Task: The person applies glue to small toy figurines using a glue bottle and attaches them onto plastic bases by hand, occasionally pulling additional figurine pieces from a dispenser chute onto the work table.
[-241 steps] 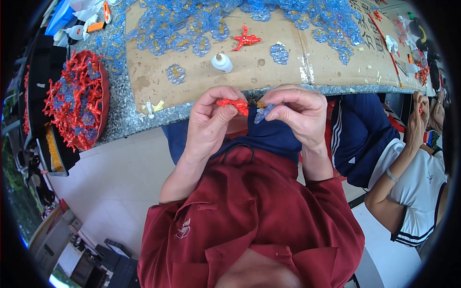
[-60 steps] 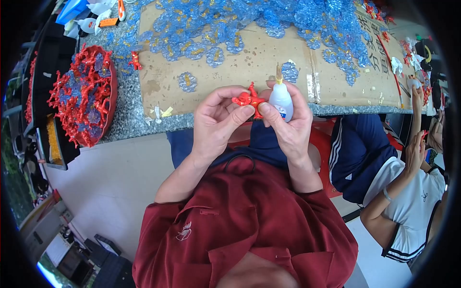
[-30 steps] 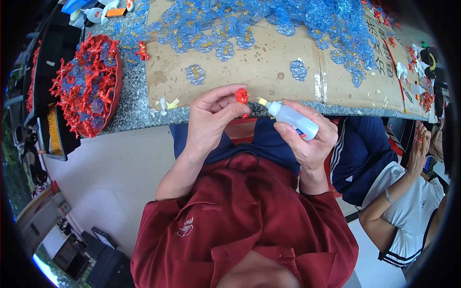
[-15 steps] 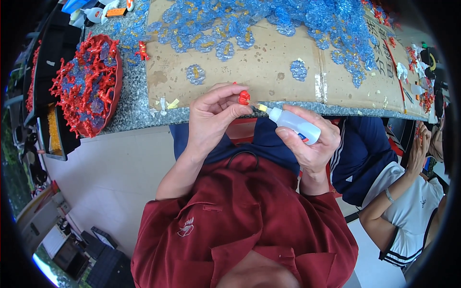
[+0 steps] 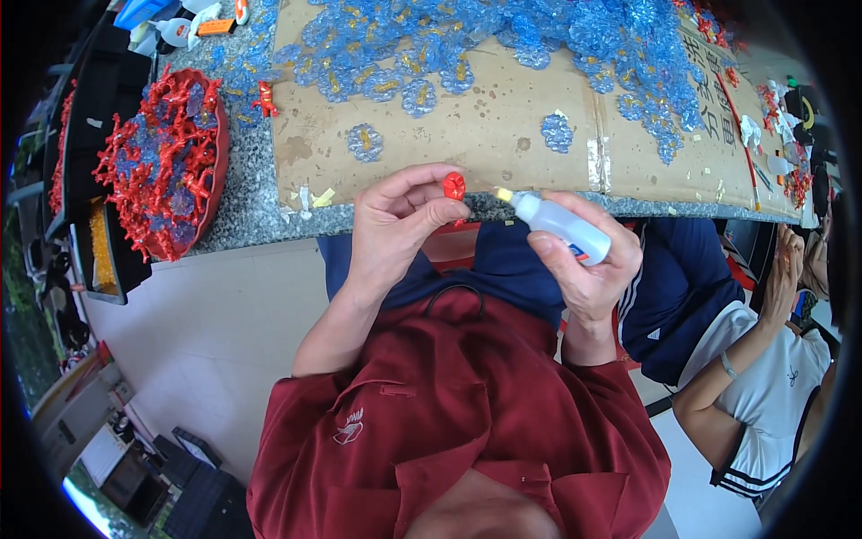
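Between the thumb and fingers of my left hand [image 5: 395, 216] is a small red plastic figure [image 5: 454, 187], held over the table's front edge. My right hand [image 5: 597, 256] is wrapped round a translucent white glue bottle [image 5: 564, 229] with a yellow nozzle tip. The bottle lies tilted, its tip pointing left toward the red figure, with a gap between them. On the cardboard beyond my hands rest two separate clear-blue plastic pieces: one disc [image 5: 365, 142] ahead of my left hand, another disc [image 5: 557, 132] ahead of my right.
A red tray [image 5: 222, 148] piled with red figures and blue pieces stands at the left. Many blue pieces [image 5: 431, 45] cover the far cardboard [image 5: 503, 166]. A black bin [image 5: 106, 242] with yellow bits hangs beside the table. At the right, another person's hand [image 5: 787, 269] is near.
My right hand has drawn the glue bottle slightly right, away from the red figure. The red figure has turned a little in my left fingers.
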The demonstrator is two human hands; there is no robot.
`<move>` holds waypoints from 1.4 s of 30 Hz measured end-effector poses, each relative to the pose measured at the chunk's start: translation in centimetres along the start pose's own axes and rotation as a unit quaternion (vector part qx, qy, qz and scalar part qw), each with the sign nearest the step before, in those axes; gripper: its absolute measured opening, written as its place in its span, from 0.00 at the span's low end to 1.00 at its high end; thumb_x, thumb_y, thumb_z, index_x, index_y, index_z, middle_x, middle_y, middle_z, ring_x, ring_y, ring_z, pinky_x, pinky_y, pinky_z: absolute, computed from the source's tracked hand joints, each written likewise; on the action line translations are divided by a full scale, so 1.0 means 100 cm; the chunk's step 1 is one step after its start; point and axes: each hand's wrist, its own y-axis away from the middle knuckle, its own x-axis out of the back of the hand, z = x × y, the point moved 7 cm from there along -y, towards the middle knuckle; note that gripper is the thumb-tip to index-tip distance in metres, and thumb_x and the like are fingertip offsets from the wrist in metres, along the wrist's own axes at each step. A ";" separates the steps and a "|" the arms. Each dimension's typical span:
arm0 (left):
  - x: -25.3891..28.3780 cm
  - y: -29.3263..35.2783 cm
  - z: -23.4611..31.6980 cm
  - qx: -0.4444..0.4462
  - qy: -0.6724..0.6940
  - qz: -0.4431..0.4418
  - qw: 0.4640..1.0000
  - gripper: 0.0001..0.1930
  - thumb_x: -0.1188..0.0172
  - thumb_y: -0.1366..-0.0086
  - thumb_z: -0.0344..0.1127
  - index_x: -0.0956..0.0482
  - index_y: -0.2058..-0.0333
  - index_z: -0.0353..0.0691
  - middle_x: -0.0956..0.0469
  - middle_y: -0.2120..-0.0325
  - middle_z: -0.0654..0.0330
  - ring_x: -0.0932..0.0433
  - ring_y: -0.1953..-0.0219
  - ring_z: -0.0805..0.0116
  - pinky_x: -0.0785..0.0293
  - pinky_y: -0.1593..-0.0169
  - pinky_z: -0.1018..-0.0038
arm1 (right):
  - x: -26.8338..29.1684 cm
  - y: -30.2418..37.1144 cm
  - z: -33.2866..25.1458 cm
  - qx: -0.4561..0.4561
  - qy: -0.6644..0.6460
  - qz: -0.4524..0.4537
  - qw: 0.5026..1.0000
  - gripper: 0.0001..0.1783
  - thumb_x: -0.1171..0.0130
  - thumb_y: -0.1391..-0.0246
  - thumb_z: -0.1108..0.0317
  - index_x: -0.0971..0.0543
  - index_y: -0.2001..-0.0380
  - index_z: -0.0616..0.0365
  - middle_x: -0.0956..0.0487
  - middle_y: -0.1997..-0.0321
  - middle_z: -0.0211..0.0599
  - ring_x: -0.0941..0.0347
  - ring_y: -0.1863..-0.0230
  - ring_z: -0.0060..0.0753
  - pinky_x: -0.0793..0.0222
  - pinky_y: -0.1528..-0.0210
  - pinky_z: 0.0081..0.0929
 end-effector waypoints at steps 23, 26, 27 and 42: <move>0.015 0.005 -0.001 0.029 0.165 -0.001 0.986 0.19 0.36 0.49 0.23 0.31 0.57 0.34 0.26 0.69 0.59 0.24 0.71 0.68 0.29 0.66 0.77 | -0.032 -0.084 0.035 -0.019 0.093 -0.007 0.996 0.10 0.42 0.54 0.75 0.22 0.65 0.61 0.21 0.66 0.39 0.26 0.63 0.35 0.30 0.59 0.29; 0.014 0.005 0.000 0.033 0.172 -0.005 0.984 0.22 0.36 0.48 0.24 0.32 0.55 0.33 0.25 0.69 0.59 0.25 0.71 0.69 0.30 0.66 0.78 | -0.056 -0.109 0.033 0.131 0.187 -0.113 0.967 0.09 0.41 0.56 0.74 0.21 0.67 0.60 0.22 0.67 0.37 0.28 0.62 0.38 0.32 0.58 0.30; 0.014 0.005 0.000 0.032 0.169 -0.008 0.985 0.23 0.36 0.48 0.25 0.32 0.53 0.33 0.25 0.69 0.59 0.26 0.71 0.69 0.30 0.66 0.78 | -0.058 -0.115 0.037 0.131 0.187 -0.113 0.967 0.09 0.41 0.56 0.74 0.21 0.67 0.60 0.22 0.67 0.37 0.28 0.62 0.38 0.32 0.58 0.30; -0.011 0.010 -0.013 0.092 0.241 -0.056 0.964 0.21 0.39 0.44 0.27 0.32 0.52 0.34 0.25 0.68 0.58 0.25 0.70 0.69 0.28 0.66 0.77 | -0.014 -0.054 0.032 -0.110 -0.057 -0.089 0.988 0.12 0.40 0.55 0.80 0.26 0.64 0.67 0.26 0.61 0.34 0.29 0.61 0.20 0.34 0.63 0.17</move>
